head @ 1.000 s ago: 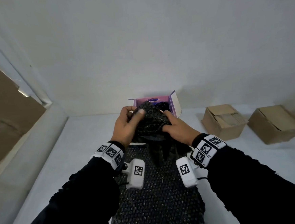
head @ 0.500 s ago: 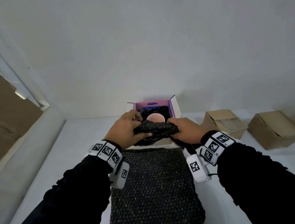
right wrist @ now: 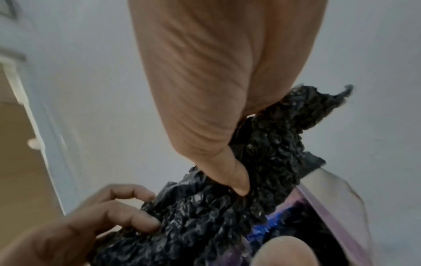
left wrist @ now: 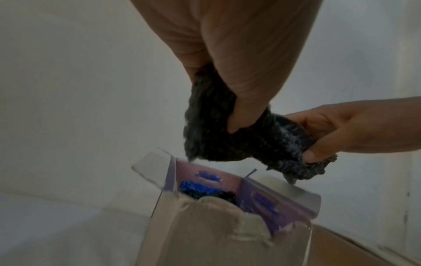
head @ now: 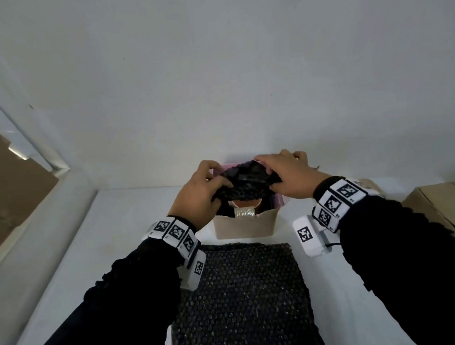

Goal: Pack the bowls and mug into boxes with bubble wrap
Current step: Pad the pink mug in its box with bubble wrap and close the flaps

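Item 1, far left: brown cardboard (head: 6, 173) leaning by the wall, clear of the work.

Item 2, our left hand (head: 199, 192): fingers curled, thumb and fingers pinching the left end of the crumpled black bubble wrap (head: 245, 183). The left wrist view shows the thumb pressed into the wad (left wrist: 230, 136).

Item 3, the wad itself: bunched, dark, held between both hands just above the mouth of the open box (head: 243, 227); we cannot tell whether its underside touches the contents.

Item 4, the open box: pale outer wall toward us, pink-purple lining, flaps up. Inside, under the wad, a pink rounded rim (head: 246, 203) shows, probably one of the bowls or the mug; we cannot tell which. More dark wrap lies around it.

Item 5, flat bubble wrap sheet (head: 244, 301): spread on the white table (head: 117, 235), just before the box, unused.

Item 6, our right hand (head: 289, 178): fingers curled over the right end of the wad, thumb dug into it (right wrist: 237, 181).

Item 7, far right: two brown boxes (head: 441, 207), apart from the work.

Step in hand, as we judge it: padding the top of the packed item. Next move calls for lowering the wad into the opening, pressing it evenly over the rim, then freeing both hands to fold the flaps.
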Motion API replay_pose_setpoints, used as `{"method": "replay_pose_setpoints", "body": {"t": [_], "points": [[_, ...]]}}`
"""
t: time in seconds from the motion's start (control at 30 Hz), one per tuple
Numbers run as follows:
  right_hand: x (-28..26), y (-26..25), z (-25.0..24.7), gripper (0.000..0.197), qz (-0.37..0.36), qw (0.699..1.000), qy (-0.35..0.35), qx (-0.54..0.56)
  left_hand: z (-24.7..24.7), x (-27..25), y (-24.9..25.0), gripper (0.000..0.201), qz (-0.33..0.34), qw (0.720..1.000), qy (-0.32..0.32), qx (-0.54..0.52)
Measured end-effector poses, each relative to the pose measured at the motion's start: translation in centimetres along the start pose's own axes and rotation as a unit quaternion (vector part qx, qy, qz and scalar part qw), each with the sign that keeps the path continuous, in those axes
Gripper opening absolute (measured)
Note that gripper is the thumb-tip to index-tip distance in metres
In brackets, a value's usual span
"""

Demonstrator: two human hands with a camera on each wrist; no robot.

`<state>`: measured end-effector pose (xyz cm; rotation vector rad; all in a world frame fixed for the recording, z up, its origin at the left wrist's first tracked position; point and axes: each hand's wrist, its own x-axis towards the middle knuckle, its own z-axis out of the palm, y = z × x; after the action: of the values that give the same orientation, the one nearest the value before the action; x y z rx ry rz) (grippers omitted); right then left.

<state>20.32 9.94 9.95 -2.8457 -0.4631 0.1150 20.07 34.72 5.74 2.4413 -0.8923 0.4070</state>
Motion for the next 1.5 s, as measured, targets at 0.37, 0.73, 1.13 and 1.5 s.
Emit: {"method": "replay_pose_setpoints", "body": {"t": [0.37,0.73,1.13,1.5], "points": [[4.4,1.2,6.0,0.035,0.026,0.985,0.056,-0.162,6.1,2.0,-3.3,0.032,-0.044,0.979,-0.123,0.153],[4.0,1.8,5.7,0.034,-0.037,0.985,-0.048,-0.164,5.9,1.4,-4.1,0.087,0.050,0.968,-0.201,0.145],[3.1,0.8,5.7,0.036,-0.076,0.956,-0.182,-0.216,6.1,0.2,-2.4,0.037,0.136,0.961,-0.204,0.129],[4.0,0.9,5.9,0.036,-0.043,0.962,-0.197,-0.185,6.8,2.2,-1.6,0.080,-0.042,0.941,-0.294,0.163]]}}
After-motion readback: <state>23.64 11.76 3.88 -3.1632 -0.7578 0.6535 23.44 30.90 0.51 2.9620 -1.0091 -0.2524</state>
